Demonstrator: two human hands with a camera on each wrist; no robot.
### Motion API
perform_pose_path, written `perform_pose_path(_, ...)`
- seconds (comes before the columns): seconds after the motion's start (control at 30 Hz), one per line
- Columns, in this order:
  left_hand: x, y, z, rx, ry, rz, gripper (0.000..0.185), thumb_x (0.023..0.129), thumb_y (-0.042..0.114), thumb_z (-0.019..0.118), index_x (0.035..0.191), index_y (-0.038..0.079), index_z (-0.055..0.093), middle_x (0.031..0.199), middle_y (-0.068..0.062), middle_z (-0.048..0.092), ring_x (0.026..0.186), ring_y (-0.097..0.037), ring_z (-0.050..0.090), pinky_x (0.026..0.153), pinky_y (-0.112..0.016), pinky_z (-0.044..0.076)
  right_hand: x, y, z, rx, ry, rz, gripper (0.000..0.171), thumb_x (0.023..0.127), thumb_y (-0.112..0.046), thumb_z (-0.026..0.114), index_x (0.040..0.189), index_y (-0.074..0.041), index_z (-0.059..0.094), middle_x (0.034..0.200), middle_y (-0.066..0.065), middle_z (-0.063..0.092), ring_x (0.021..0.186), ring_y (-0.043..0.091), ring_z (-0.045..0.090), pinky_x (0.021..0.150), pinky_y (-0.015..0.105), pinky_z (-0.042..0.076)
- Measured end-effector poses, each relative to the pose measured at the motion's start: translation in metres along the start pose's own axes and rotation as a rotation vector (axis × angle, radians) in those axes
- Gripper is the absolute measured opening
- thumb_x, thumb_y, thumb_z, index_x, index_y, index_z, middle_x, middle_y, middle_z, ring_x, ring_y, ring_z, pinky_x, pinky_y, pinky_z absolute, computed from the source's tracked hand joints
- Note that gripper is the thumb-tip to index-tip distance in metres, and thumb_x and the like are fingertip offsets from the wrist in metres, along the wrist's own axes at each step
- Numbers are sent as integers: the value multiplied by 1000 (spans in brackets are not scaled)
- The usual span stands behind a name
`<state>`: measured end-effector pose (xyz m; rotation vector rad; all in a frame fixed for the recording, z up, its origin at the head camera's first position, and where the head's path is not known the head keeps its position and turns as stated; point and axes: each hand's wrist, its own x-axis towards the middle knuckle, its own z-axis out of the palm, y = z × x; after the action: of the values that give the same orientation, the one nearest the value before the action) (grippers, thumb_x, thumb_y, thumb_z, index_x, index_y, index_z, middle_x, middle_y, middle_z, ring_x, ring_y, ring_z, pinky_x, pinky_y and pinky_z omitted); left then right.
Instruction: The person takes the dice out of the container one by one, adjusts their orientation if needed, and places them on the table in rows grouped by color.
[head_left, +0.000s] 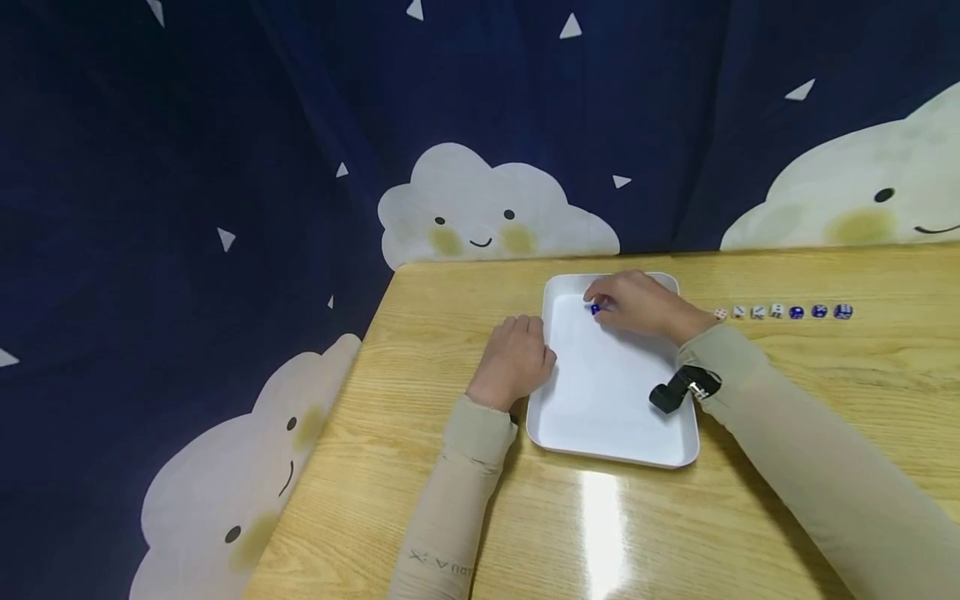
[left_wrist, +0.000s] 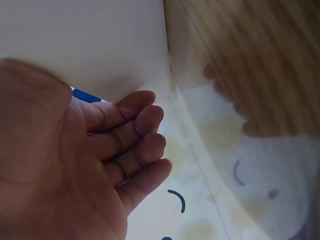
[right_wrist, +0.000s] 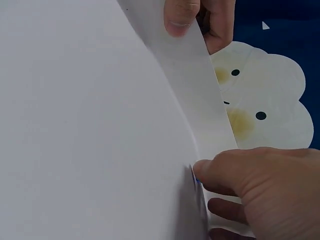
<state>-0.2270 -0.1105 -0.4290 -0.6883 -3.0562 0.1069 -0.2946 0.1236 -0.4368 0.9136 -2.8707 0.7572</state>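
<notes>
A shallow white tray [head_left: 607,400] lies on the wooden table. My left hand [head_left: 512,362] holds its left rim; in the right wrist view the thumb [right_wrist: 179,22] lies on the inside of the wall, with the fingers outside it. The left wrist view shows these fingers [left_wrist: 142,145] bent beside the tray's outer wall. Over the tray's far part, my right hand [head_left: 637,304] pinches a small blue die [head_left: 595,308] between thumb and fingers. Only a sliver of blue shows by the right thumb [right_wrist: 207,172] in the right wrist view.
Right of the tray, several white dice [head_left: 758,312] and blue dice [head_left: 819,311] stand in a row, partly behind my right wrist at its left end. A dark blue curtain [head_left: 480,92] with clouds hangs along the table's [head_left: 375,417] back and left edges.
</notes>
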Motion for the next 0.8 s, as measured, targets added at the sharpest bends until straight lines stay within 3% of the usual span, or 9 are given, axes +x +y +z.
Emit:
perform_pose_path(0.47,-2,0,0,18,33,7,28,102,26,45,111,4,60,102,-8,64,92,-25,57,83,-35,50,2,-5,1,-35,-21,-41,25,88,0,71,112,-3,75,97,9,74,86,21,65,85,44,55)
perform_pose_path(0.8,-2,-1,0,19,-5,2,32,104,28,43,117,3,60,109,-8,65,99,-25,59,90,-37,51,2,-6,-4,-25,-24,-37,29,87,0,68,115,-3,74,106,11,78,97,26,73,90,47,57)
